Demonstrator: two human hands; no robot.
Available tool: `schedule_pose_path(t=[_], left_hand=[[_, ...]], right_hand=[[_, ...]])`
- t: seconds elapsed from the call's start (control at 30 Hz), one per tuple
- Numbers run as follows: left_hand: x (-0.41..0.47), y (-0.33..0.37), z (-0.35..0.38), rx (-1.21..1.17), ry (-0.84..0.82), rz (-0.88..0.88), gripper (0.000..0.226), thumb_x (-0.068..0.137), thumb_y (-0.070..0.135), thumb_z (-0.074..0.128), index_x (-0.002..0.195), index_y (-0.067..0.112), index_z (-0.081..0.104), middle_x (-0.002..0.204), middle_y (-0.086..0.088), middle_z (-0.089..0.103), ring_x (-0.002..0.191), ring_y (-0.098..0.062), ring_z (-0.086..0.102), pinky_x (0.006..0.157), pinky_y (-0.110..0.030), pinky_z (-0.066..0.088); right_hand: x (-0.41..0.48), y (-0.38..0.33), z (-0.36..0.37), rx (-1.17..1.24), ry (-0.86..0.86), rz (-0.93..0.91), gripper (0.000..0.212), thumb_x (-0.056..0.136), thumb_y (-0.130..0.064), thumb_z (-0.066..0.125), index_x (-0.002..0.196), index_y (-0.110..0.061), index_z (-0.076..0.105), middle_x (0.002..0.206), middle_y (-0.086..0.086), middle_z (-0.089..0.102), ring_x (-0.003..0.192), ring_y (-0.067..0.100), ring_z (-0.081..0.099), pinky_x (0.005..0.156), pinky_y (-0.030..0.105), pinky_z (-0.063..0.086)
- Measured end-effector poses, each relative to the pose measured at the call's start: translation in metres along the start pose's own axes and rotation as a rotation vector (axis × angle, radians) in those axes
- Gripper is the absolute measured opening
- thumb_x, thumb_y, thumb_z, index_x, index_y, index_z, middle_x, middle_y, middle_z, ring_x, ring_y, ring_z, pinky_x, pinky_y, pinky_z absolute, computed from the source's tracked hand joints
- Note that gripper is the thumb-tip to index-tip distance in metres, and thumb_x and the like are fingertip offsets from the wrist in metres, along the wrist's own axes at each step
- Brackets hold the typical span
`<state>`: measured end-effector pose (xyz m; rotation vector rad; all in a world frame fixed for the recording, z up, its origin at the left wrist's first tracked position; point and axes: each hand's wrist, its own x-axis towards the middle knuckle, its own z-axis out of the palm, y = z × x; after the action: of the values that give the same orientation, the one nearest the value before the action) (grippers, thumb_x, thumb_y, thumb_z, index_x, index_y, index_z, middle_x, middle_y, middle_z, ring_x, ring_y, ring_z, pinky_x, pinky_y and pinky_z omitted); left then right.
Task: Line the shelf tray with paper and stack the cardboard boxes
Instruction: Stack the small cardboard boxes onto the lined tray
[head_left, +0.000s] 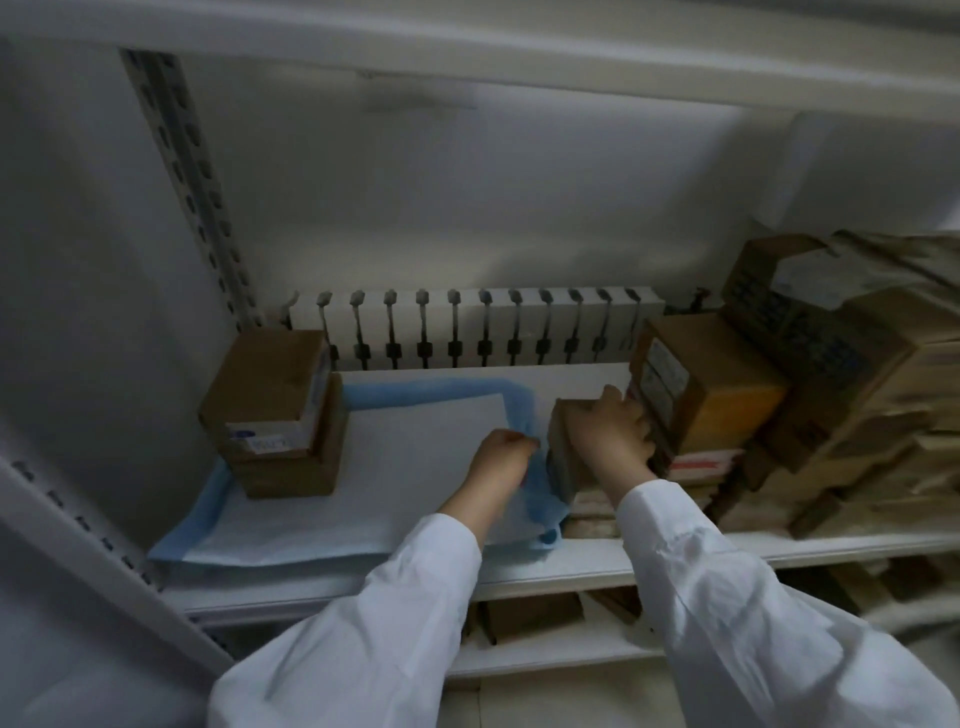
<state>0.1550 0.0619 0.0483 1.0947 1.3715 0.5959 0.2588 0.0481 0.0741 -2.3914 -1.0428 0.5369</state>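
Head view: about halfway. Pinching bunched paper (415, 452) with left hand (501, 460), gripping cardboard box (562, 462) with right hand (605, 434). Yet to smooth, stack.

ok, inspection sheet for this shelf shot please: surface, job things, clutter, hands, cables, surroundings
Surface: white shelf, left part covered by the paper.
Job's things: paper, white with a blue border, right edge bunched up and not flat; box stack stands on its left end; small box tipped up at the paper's right edge.
Clutter: box pile crowds the right side, uneven.
Hands: left hand pinches the paper's right edge; right hand grips the small box.
Cables: nothing seen.
Surroundings: slotted white rack along the back; slotted upright at left; lower shelf holding lower boxes.
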Motion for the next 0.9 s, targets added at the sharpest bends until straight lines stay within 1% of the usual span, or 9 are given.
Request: schedule_pose_path(t=[0.07,0.13,0.23,0.3,0.43,0.53,0.63,0.77,0.9], left_hand=[[0.003,-0.014,0.021,-0.099,-0.145,-0.063,0.014,0.09,0.021,0.053,0.092,0.008,0.057,0.082,-0.01,0.06,0.076,-0.019,0.056,0.075,-0.027,0.049],[0.008,-0.023,0.041,-0.182,-0.211,-0.127,0.037,0.084,0.032,0.06,0.112,0.008,0.058,0.109,-0.013,0.066,0.102,-0.026,0.061,0.096,-0.037,0.048],[0.015,-0.027,0.063,-0.028,-0.214,-0.051,0.069,0.075,0.056,0.057,0.131,0.016,0.051,0.129,-0.006,0.059,0.119,-0.026,0.054,0.106,-0.041,0.04],[0.013,-0.025,0.068,0.027,-0.207,0.002,0.079,0.069,0.066,0.052,0.134,0.022,0.047,0.132,-0.005,0.057,0.118,-0.026,0.054,0.106,-0.043,0.04],[0.003,-0.012,0.062,-0.096,-0.104,0.138,0.049,0.093,0.051,0.044,0.135,0.027,0.04,0.129,0.001,0.055,0.115,-0.021,0.053,0.105,-0.038,0.038],[-0.007,-0.004,0.05,-0.321,-0.038,0.222,0.045,0.094,0.047,0.044,0.134,0.03,0.035,0.118,0.005,0.051,0.109,-0.016,0.046,0.095,-0.035,0.034],[-0.01,-0.004,0.034,-0.489,0.025,0.225,0.043,0.09,0.046,0.053,0.129,0.033,0.04,0.125,0.001,0.055,0.111,-0.02,0.052,0.092,-0.039,0.041],[-0.016,0.001,0.015,-0.606,0.045,0.269,0.045,0.089,0.037,0.057,0.13,0.026,0.043,0.121,-0.005,0.059,0.11,-0.025,0.057,0.1,-0.044,0.045],[-0.019,-0.003,0.001,-0.615,0.045,0.285,0.044,0.088,0.038,0.057,0.128,0.027,0.043,0.118,-0.002,0.059,0.105,-0.021,0.058,0.097,-0.041,0.045]], right_hand=[[0.01,0.013,-0.007,0.018,-0.075,0.02,0.057,0.095,-0.039,0.042,0.145,-0.02,0.024,0.152,0.012,0.025,0.137,0.037,0.026,0.112,0.048,0.022],[0.018,0.023,-0.014,0.069,-0.118,0.012,0.046,0.093,-0.033,0.046,0.135,-0.018,0.037,0.14,0.01,0.041,0.127,0.033,0.041,0.103,0.041,0.034],[0.024,0.034,-0.021,0.147,-0.16,-0.054,0.016,0.094,-0.021,0.048,0.109,-0.016,0.048,0.115,0.01,0.058,0.099,0.026,0.057,0.081,0.028,0.042],[0.024,0.035,-0.026,0.152,-0.17,-0.08,0.01,0.095,-0.019,0.047,0.104,-0.016,0.05,0.111,0.012,0.06,0.094,0.026,0.059,0.077,0.026,0.043],[0.027,0.028,-0.031,0.188,-0.108,-0.145,0.029,0.095,-0.024,0.047,0.122,-0.013,0.047,0.13,0.012,0.051,0.114,0.031,0.054,0.097,0.037,0.045],[0.027,0.016,-0.032,0.294,-0.059,-0.243,0.028,0.094,-0.019,0.046,0.122,-0.016,0.048,0.131,0.012,0.05,0.114,0.03,0.053,0.096,0.036,0.043],[0.021,0.003,-0.032,0.401,-0.107,-0.32,0.032,0.094,-0.018,0.047,0.126,-0.017,0.048,0.131,0.01,0.05,0.118,0.029,0.052,0.1,0.037,0.043],[0.013,-0.006,-0.032,0.573,-0.222,-0.254,0.049,0.093,-0.033,0.053,0.139,-0.018,0.039,0.138,0.008,0.048,0.123,0.03,0.05,0.103,0.045,0.042],[0.008,-0.004,-0.034,0.689,-0.133,-0.129,0.056,0.094,-0.04,0.05,0.143,-0.018,0.033,0.144,0.006,0.043,0.127,0.03,0.046,0.099,0.04,0.038]])
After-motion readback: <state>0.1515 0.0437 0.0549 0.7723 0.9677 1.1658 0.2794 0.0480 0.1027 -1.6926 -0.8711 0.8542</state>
